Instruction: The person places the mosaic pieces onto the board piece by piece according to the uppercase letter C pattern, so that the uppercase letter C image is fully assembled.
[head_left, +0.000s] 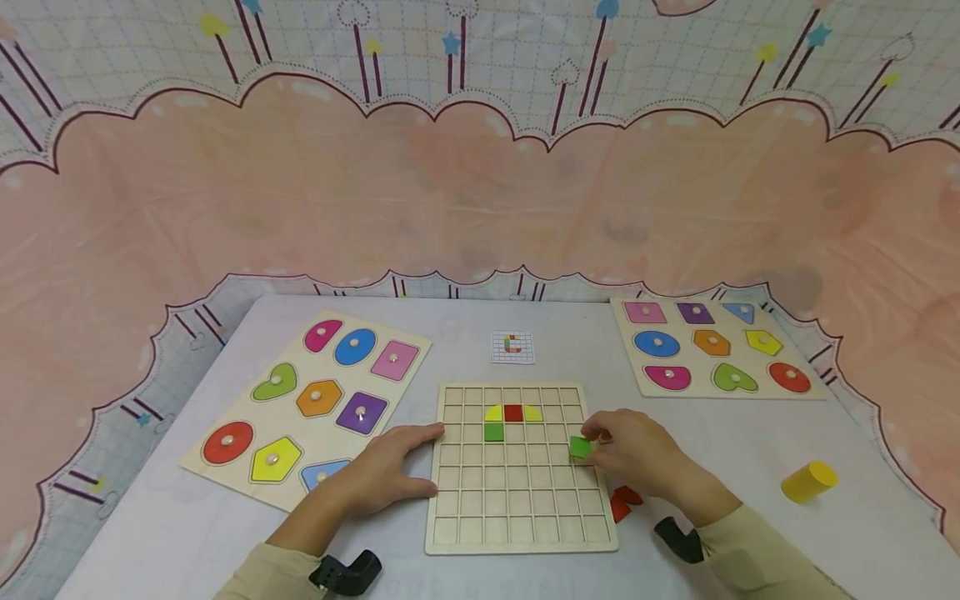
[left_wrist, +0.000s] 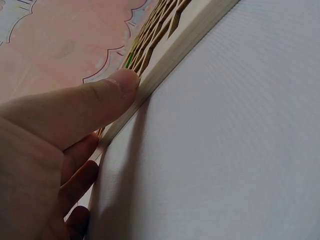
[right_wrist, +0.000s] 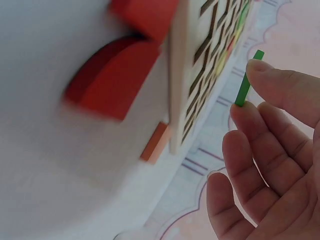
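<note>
Beige sleeves (head_left: 761, 554) lie nearest. The right hand (head_left: 641, 450) pinches a green square (head_left: 581, 447) over the gridded board (head_left: 517, 504); the left hand (head_left: 382, 471), fingers extended, touches the board's left edge.

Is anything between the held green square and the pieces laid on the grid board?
Nothing visible: the right hand pinches the green square at the grid board's right edge, with bare cells before the nearer yellow quarter-circle.

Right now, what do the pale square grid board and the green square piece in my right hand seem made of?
The pale square grid board looks like bare, matte wood: cream surface, brown grid edges. The green square piece is smooth and evenly coloured, perhaps painted wood or plastic.
</note>
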